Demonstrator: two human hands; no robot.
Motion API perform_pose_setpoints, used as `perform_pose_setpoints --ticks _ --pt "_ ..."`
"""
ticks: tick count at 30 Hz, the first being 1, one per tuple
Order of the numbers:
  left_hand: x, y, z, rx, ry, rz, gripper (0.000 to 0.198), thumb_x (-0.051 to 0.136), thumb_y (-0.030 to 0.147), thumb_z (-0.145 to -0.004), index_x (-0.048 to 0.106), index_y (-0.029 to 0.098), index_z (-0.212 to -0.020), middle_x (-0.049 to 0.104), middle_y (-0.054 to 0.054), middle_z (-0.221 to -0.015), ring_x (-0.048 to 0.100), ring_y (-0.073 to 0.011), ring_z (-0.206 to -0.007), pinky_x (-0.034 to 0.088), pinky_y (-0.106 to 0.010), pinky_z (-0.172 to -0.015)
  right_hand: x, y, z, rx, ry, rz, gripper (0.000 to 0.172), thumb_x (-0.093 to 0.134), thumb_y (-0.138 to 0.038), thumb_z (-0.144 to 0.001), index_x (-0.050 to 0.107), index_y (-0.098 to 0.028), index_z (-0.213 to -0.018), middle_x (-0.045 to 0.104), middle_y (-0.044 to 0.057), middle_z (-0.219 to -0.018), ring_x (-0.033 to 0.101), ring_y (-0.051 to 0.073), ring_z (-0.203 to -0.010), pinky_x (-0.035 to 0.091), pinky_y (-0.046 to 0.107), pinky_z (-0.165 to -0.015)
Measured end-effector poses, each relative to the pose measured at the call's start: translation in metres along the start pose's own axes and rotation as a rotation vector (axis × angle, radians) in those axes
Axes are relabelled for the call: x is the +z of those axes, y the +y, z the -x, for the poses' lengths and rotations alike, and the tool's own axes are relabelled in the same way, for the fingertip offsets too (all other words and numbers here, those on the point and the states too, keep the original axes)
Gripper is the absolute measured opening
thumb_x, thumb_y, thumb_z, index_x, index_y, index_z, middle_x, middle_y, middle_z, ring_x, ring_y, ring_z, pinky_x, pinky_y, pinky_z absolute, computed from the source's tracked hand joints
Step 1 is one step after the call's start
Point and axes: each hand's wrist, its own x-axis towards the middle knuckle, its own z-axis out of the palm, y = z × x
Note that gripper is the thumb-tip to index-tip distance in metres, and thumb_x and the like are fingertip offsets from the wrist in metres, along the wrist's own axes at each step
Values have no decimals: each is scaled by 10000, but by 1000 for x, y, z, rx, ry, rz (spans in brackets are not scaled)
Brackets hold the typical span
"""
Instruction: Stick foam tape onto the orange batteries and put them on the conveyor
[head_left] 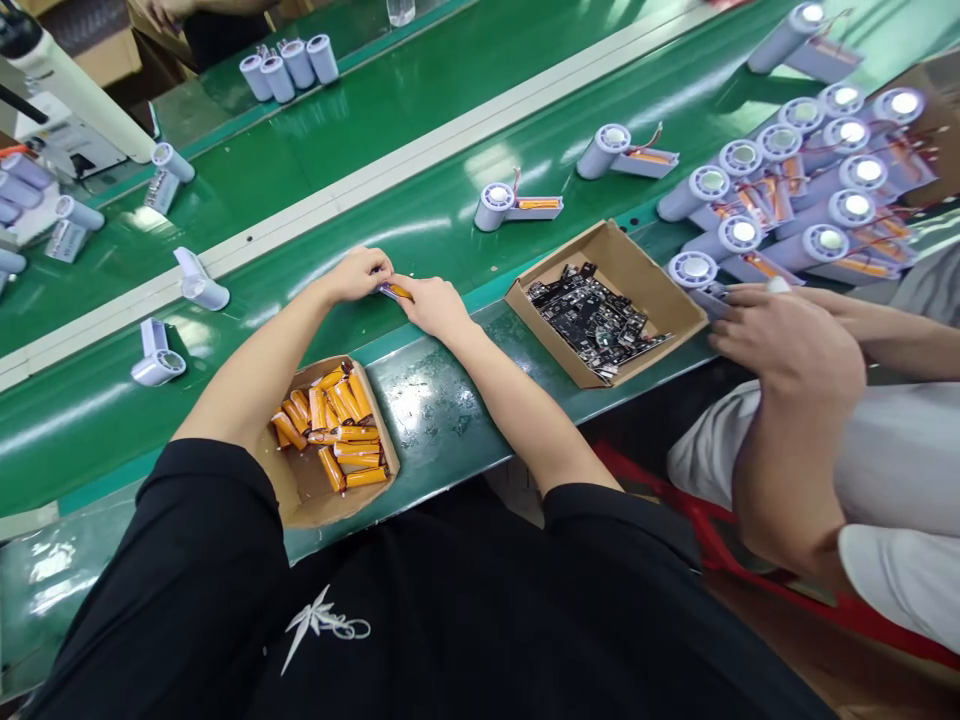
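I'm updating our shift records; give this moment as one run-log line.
left hand: on lilac part | right hand: on same part, orange pack showing | nearby: box of orange packs, box of circuit boards

orange cells (pixel 366 477) | lilac housings (pixel 491 210) | black circuit boards (pixel 589 318) | brown cartons (pixel 628 255) | green belt (pixel 420 240) | black shirt (pixel 480 620), white leaf motif (pixel 312 612)

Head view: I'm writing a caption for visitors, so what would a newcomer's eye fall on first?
Probably the pale purple casings crowded at upper right, several round tops shining brightly. Next, the orange batteries in a cardboard box at lower left, and the dark circuit boards in another box right of centre. Near the middle, the wearer's left hand and right hand meet at a small part showing orange.
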Motion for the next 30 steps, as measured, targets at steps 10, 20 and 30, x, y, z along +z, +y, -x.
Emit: perform_pose_setpoints --ticks 10,20,30 --pt "19 1 -14 -6 97 51 129 587 285 -880 669 221 -804 723 -26 -908 601 -216 -939 432 -448 -1118 -16 -14 -8 47 -109 236 551 442 -335 -1108 589 -284 -1636 773 237 -1303 754 417 -1184 570 537 -998" --pt "36 0 -37 -70 114 65 110 594 235 -864 676 213 -793 719 -54 -952 650 -229 -1036 453 -417 -1079 -14 0 -6 53 -84 276 565 455 -307 -1081 580 -229 -1626 760 244 -1306 725 426 -1223 536 569 -1007" --pt "23 30 -50 -143 -17 -55 196 571 192 -983 701 248 -847 745 -16 -1069 514 -164 -1021 394 -374 -1140 -16 16 -4 52 -45 275 556 446 -295 -1052 619 -189 -1569 773 231 -1287 710 436 -1172 517 570 -965"
